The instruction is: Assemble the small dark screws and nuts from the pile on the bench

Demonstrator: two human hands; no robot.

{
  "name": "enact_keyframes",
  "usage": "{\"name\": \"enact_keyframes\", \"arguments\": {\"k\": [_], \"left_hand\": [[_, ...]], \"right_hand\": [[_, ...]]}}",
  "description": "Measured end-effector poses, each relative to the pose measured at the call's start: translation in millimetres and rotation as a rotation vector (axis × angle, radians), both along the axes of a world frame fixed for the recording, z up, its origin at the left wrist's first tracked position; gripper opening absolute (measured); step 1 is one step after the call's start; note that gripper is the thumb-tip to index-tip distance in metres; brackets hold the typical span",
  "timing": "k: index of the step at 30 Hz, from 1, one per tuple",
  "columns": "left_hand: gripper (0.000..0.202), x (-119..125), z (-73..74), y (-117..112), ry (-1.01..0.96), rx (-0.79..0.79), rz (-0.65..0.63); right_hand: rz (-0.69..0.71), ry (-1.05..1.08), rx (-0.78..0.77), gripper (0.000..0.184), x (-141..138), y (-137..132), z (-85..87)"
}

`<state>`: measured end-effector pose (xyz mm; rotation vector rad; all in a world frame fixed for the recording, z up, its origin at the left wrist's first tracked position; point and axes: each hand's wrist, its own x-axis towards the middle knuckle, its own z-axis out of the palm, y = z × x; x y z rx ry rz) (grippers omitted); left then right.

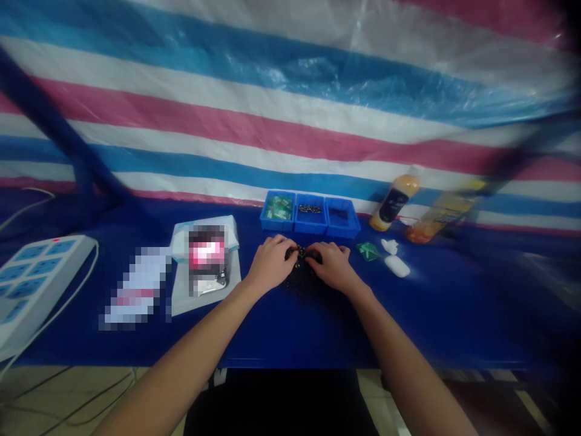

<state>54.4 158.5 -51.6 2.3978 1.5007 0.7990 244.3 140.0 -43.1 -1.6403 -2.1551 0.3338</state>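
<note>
My left hand [271, 261] and my right hand [333, 264] are close together over the blue table, fingers curled inward. Between the fingertips are small brass-coloured metal pieces [299, 253], too small to name. Both hands are closed in pinches, and what exactly each one grips is hidden. Just below them lies a pile of small black parts [297, 286] that blends into the dark tabletop. Behind the hands stand three joined blue bins: the left bin [262, 225] holds green-and-white packets, the middle bin [310, 227] small metal pieces, and the right bin [344, 231] dark parts.
At right are a green packet [367, 251], a white rounded case [397, 266], crumpled tissue [389, 246] and two bottles, one orange [394, 200] and one yellow [447, 212]. At left lie a blurred-out package [204, 306] and a white power strip [43, 272] with its cable.
</note>
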Motion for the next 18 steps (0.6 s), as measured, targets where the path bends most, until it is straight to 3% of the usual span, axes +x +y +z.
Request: {"name": "enact_keyframes", "arguments": {"k": [7,18], "left_hand": [[0.018,1.0,1.3,-1.3,-0.009,-0.002,0.009],[0.018,1.9,0.6,-1.6,-0.008,-0.018,0.017]], "right_hand": [[0.155,-0.025,-0.048,0.017,4.3,-3.7,5.2],[0.257,-0.052,-0.077,0.021,7.7,-5.6,8.4]]}}
